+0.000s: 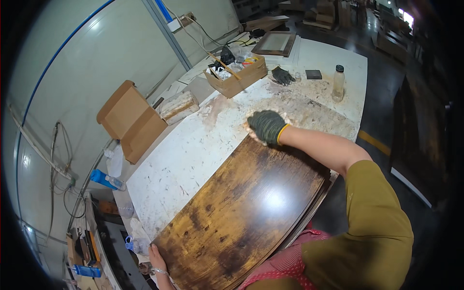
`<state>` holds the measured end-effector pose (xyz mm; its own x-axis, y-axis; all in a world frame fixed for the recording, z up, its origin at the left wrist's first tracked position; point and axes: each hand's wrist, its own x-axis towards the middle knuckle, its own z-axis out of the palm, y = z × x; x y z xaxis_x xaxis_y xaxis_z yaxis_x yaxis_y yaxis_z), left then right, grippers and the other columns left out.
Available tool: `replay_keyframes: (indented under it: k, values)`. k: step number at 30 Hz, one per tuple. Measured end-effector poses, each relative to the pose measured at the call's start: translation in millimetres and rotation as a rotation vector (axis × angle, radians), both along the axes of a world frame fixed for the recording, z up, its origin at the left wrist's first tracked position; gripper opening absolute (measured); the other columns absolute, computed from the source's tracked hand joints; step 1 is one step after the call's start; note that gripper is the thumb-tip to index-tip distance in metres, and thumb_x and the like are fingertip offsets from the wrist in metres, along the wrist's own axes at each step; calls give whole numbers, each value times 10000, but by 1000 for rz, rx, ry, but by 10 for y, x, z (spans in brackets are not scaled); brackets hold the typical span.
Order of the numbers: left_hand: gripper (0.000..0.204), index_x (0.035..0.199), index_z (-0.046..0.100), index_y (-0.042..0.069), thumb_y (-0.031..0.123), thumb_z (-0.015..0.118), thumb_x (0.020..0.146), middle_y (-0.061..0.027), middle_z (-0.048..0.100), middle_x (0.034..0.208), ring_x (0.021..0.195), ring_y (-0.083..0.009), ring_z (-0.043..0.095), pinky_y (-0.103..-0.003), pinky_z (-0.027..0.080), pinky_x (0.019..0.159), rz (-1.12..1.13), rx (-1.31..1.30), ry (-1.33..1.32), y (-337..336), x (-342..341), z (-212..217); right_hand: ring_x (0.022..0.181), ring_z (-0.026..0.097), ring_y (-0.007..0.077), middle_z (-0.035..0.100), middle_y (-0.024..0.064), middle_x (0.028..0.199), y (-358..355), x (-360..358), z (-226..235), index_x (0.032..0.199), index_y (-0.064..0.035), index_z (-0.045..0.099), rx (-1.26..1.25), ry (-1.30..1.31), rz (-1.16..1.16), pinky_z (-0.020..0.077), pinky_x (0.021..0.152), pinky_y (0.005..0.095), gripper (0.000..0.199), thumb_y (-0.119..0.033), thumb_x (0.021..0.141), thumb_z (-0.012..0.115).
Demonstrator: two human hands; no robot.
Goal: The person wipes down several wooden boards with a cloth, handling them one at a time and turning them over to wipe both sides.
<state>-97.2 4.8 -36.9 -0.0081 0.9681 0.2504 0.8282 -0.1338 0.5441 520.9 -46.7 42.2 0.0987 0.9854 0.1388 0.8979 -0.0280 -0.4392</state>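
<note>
A glossy brown wood-grain board (227, 212) lies across the near part of the white worktable, on top of other boards whose edges show at the right. At its far end my right hand (266, 126), in a dark green glove with a yellow cuff, is closed on a pale, crumpled cloth (285, 117). The hand covers most of that cloth, which touches the board's far edge. My left hand (157, 258), bare with a bracelet at the wrist, holds the board's near left corner. Some of its fingers are hidden.
Past the board, the stained white table (164, 179) carries a dark glove (282, 76), a dark block (313, 74), a black-capped bottle (338, 84) and a framed panel (274, 44). Along the left stand a filled carton (241, 79), an open cardboard box (140, 137) and a blue bottle (100, 178).
</note>
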Motion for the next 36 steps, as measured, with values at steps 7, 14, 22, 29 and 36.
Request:
replay_keyframes:
  k: [7,14,22,29,36]
  values:
    - [540,1152,498,-86,408,413,953,-223,563,1087,1003,-315,520,-350,383,899,51,-207,-165,-57,62,126,529,586,224,635,123,749,-6,256,228,770,-60,635,-369,-20,-61,434,428,379,211,-211,811,494]
    - [505,1108,538,-90,381,466,939,-152,589,1047,959,-226,519,-330,387,877,-96,-218,-325,-134,39,275,835,627,340,652,167,896,-244,800,-407,954,-31,643,144,-169,7,484,751,397,367,-353,868,490]
    - [319,1198,513,47,248,437,963,-60,570,1134,1032,-157,535,-292,416,904,-109,28,-975,-345,421,1556,483,461,52,547,-69,670,-488,540,798,864,-112,620,297,838,-127,384,423,221,193,-298,883,574]
    - [558,1153,513,51,545,409,917,-107,562,1144,1058,-247,525,-381,374,969,-407,321,-1337,-540,169,2238,969,536,126,581,15,1055,-780,732,1438,1149,-10,567,774,270,-28,405,909,275,315,-225,938,476]
    - [577,868,566,46,561,314,937,-83,528,678,885,-242,510,-351,354,901,-446,137,-1447,-1402,192,1598,997,520,127,539,55,1153,-2240,1030,290,1305,1,428,474,738,-250,427,846,261,608,-432,894,542]
